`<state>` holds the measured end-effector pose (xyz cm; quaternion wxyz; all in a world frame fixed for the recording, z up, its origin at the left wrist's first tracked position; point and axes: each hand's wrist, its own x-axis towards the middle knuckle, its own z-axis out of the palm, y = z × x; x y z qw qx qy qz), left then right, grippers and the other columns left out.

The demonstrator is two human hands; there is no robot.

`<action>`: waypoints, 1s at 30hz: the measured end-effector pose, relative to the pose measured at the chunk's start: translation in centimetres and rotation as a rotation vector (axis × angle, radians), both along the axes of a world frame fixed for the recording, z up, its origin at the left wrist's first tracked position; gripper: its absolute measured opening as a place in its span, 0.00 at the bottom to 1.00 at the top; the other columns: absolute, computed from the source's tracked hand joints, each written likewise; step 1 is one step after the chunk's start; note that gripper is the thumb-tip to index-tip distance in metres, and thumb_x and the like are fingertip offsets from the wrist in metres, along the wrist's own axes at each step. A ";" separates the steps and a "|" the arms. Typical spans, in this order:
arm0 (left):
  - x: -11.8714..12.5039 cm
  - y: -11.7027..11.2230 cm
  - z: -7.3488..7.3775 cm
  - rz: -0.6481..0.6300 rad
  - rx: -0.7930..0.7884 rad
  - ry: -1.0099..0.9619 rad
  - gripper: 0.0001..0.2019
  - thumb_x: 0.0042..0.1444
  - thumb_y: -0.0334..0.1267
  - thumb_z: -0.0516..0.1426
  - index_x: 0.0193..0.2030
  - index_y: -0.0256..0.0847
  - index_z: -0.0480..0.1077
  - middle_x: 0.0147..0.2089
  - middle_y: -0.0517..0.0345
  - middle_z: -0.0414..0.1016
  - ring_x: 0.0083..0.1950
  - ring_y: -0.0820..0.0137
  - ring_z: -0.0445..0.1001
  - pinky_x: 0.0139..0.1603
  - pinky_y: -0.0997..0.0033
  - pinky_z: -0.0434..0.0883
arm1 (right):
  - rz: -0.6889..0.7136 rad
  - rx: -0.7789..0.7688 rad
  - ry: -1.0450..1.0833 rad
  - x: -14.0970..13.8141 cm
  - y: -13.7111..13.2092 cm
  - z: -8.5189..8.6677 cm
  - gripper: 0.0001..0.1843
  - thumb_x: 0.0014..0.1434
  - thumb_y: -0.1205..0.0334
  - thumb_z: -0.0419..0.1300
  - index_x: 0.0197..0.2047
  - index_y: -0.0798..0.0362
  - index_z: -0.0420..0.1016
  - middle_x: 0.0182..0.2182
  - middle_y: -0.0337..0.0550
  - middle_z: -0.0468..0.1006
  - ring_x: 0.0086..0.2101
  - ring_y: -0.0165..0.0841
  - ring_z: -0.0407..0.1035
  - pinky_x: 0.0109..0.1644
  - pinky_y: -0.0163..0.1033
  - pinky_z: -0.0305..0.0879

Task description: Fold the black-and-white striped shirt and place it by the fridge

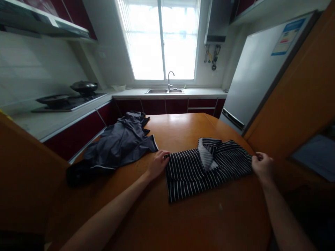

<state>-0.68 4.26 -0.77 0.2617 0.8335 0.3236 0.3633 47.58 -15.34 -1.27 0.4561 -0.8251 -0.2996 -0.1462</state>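
A black-and-white striped shirt (187, 174) lies partly folded on the wooden table (180, 129), with a turned-back flap showing its paler inside near the middle. My left hand (157, 162) pinches its upper left corner. At the opposite end, my right hand (262, 165) has its fingers closed on the right edge of the cloth. Left of my left hand, a dark grey garment (120, 143) with black parts and white trim is spread in loose wrinkles, close to my fingertips.
Beyond the table, a counter holds a double sink (157, 91) with a tap (169, 79) under a window. A stove (75, 104) with a lidded pan (83, 86) and a wok-like pan (53, 99) stands left. A fridge (259, 66) is at right.
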 end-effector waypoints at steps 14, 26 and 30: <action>0.8 -5.5 2.5 -0.326 0.322 0.484 0.22 0.59 0.50 0.63 0.60 0.52 0.73 0.60 0.50 0.74 0.65 0.51 0.65 0.71 0.38 0.46 | 0.578 -0.513 -0.097 -15.4 1.6 0.1 0.26 0.55 0.57 0.67 0.57 0.53 0.74 0.47 0.55 0.76 0.48 0.49 0.70 0.52 0.48 0.65; 0.4 1.4 4.0 0.077 -0.465 -0.192 0.10 0.56 0.43 0.56 0.37 0.38 0.72 0.28 0.60 0.73 0.27 0.70 0.71 0.26 0.74 0.66 | 0.859 -0.271 0.156 -18.5 -4.4 2.2 0.11 0.60 0.71 0.54 0.40 0.51 0.74 0.35 0.44 0.76 0.35 0.37 0.71 0.41 0.43 0.68; 0.3 6.3 7.5 0.251 -0.711 -0.578 0.10 0.56 0.35 0.55 0.44 0.37 0.67 0.37 0.53 0.76 0.30 0.72 0.75 0.30 0.75 0.70 | 1.046 -0.259 0.187 -19.1 -6.1 3.8 0.09 0.61 0.71 0.54 0.34 0.50 0.73 0.36 0.42 0.75 0.37 0.36 0.71 0.41 0.40 0.68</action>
